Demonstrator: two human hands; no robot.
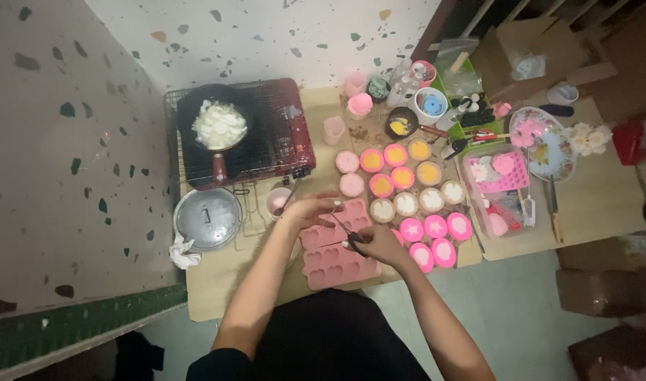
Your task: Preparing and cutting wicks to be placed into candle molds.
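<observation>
My left hand (310,208) rests with its fingers spread on the upper edge of a pink silicone mold (337,248) with heart-shaped cavities, lying on the low wooden table (217,279). My right hand (377,243) is closed on a pair of small black-handled scissors (350,233), whose tip points up-left over the mold toward the left hand's fingers. To the right of the hands stand several round cups (408,190) filled with pink, orange and white material.
A portable stove (273,134) at the back left carries a black pan of white chunks (218,124). A metal lid (208,217) lies in front of it. Bowls, bottles, a clear box with a pink mold (503,176) and a floral plate (549,144) crowd the right side.
</observation>
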